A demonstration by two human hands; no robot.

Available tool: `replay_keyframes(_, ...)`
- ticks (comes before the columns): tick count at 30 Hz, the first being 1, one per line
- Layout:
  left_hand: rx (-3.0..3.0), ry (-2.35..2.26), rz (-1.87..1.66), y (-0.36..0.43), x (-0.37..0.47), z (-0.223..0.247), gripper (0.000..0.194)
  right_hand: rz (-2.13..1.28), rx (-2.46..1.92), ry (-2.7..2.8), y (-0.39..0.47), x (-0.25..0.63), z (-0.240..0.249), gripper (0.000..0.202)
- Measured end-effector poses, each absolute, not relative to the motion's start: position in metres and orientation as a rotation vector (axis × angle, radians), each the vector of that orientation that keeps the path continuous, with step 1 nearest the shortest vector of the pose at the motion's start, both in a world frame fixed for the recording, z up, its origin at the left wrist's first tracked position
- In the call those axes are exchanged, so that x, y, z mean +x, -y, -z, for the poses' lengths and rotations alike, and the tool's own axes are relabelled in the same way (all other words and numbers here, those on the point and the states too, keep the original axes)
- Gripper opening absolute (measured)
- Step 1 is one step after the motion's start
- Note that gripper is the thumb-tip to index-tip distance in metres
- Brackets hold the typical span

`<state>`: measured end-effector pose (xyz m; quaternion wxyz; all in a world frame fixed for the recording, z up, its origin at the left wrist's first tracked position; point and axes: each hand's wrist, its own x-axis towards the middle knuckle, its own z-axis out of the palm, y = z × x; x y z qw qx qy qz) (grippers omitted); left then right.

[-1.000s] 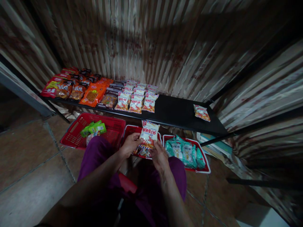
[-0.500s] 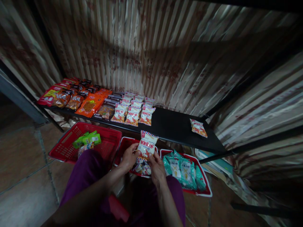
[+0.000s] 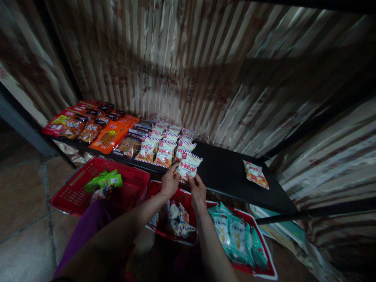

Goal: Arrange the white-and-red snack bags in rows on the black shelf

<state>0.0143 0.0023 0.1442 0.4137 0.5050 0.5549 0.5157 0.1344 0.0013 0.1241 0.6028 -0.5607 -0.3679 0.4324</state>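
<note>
Hands, left (image 3: 170, 181) and right (image 3: 197, 190), part-curled, pinch a bag's lower edges; black shelf (image 3: 219, 166) beneath, flat, smooth; red baskets (image 3: 129, 184) below, hard, perforated; the pillow-shaped snack bag (image 3: 189, 166) (crimped, glossy) sits at the shelf's front, long axis tilting up and away.

Dim light falls on striped sheeting (image 3: 188, 74) beyond the left hand (image 3: 170, 183), with a black shelf (image 3: 225, 168) between and floor tiles (image 3: 25, 188) to the hand's left.
</note>
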Motion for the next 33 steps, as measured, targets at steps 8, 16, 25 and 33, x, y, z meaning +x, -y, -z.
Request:
replay_keyframes(8, 1.504, -1.565, -1.271, -0.039, 0.023, -0.139, 0.046, -0.913, -1.287, 0.92, -0.049, 0.137, -0.113, 0.052)
replay_keyframes(16, 1.674, -1.693, -1.211, -0.044, 0.031, -0.121, 0.05, -0.729, -1.408, 1.089, -0.065, 0.147, -0.095, 0.048)
replay_keyframes(25, 1.802, -1.687, -1.219, -0.043, 0.036, -0.103, 0.052, -0.502, -1.658, 1.283, -0.058, 0.139, -0.098, 0.052)
replay_keyframes(33, 1.842, -1.656, -1.205, -0.052, 0.034, -0.103, 0.053, -0.428, -1.633, 1.339, -0.064, 0.139, -0.098, 0.052)
